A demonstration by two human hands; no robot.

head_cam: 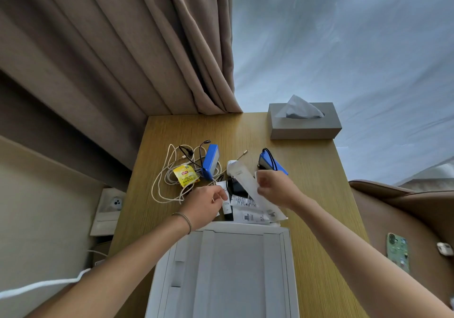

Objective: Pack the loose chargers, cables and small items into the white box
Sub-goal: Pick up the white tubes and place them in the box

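Observation:
The open white box [285, 256] sits at the near edge of the wooden table [314, 194]. Beyond it lies a pile: white tubes and sachets [245, 203], a black charger [237, 187], a yellow tea bag [185, 174], a tangled white cable [162, 182], a blue block [210, 160] with black leads, and a second blue block [269, 161] wrapped in black cable. My right hand [275, 187] pinches a long white tube [243, 178], lifted at an angle. My left hand [206, 203] rests curled over a small white item, its grip unclear.
A grey tissue box [304, 127] stands at the table's far right corner. Brown curtains hang behind on the left. A wall socket [115, 203] is left of the table. A phone [398, 251] and earbud case [444, 249] lie on the brown chair at right.

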